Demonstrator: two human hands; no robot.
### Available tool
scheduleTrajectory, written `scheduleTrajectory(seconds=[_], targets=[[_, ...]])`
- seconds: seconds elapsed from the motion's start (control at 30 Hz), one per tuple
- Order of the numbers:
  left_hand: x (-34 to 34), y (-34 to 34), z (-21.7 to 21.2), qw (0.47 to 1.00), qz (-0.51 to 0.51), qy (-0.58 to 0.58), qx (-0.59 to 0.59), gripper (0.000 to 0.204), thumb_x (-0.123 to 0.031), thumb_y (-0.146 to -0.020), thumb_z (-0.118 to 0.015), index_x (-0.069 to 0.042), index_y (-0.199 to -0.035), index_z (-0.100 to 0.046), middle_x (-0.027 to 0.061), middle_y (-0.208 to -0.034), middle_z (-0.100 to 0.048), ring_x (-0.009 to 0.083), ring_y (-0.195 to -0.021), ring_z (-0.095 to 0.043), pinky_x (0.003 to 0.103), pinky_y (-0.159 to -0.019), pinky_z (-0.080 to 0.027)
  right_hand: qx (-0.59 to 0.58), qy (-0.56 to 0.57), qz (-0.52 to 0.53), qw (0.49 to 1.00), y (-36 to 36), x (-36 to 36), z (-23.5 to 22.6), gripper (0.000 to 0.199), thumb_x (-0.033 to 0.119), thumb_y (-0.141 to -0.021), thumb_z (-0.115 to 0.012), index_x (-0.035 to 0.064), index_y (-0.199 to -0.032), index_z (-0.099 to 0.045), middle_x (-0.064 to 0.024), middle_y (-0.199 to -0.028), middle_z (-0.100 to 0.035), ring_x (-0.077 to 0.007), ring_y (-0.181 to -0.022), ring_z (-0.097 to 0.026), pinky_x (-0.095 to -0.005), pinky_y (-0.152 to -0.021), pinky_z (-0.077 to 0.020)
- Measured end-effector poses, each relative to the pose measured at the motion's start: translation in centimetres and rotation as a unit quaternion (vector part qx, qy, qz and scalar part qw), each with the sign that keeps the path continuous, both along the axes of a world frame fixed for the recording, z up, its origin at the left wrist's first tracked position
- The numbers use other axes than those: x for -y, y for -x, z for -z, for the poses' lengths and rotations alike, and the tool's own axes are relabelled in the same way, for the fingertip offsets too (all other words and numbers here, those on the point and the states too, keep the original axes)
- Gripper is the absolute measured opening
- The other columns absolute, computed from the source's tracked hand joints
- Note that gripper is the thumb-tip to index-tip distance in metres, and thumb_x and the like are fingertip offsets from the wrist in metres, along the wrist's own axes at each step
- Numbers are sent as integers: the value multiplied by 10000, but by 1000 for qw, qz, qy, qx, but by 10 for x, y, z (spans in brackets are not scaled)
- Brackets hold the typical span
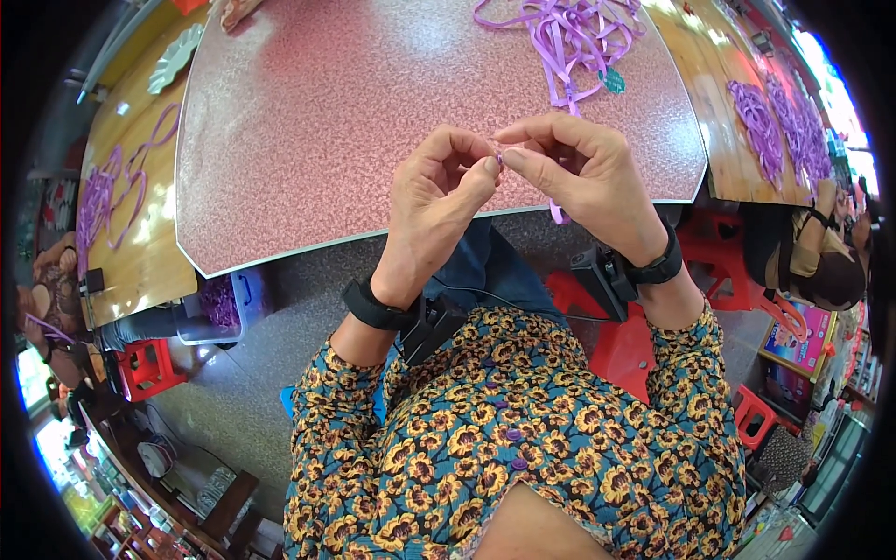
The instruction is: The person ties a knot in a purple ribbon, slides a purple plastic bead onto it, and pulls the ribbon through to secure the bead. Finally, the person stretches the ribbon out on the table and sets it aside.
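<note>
A: Your left hand [439,191] and right hand [579,163] both pinch the end of one purple ribbon strip [558,211] over the table edge [373,233], fingertips touching.

B: Risk?

A: The grip is tiny. Slacken either pinch and I think the strip slides off toward your lap. Its tail could also snag the ribbon pile [569,33].

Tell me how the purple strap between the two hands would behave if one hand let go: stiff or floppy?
Probably floppy: the purple strap hangs limp below the right hand, and the pile of purple straps on the pink table lies in loose loops. It looks thin and light. Left hand and right pinch it only with fingertips, so it could slip free easily.
</note>
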State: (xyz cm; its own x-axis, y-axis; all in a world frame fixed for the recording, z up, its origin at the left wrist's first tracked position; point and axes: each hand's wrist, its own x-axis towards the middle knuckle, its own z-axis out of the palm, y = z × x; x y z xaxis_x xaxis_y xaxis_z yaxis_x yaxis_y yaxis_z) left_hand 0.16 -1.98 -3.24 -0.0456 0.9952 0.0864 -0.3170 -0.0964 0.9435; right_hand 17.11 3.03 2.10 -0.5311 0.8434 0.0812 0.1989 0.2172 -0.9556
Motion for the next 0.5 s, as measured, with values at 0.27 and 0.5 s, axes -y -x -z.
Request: scheduleTrajectory(seconds=[0.27,0.5], targets=[[-1,-3,3,1000,1,13,-1,96,-92,-915,-634,-18,-949,-583,8,-870,-617,59,-799,-594,210,-685,-483,27,-42,6,999,2,1,5,161,83,-909,-674,-19,-1034,-670,1,-845,-654,-23,-717,-563,-162,-605,-442],[-1,-1,2,1000,-11,12,-1,100,-91,-916,-627,-14,-963,-584,4,-863,-610,54,-788,-585,207,-687,-482,18,0,18,1000,1,1,1,144,83,-904,-678,-15,-1008,-681,6,-826,-650,-19,-733,-552,-164,-622,-439]])
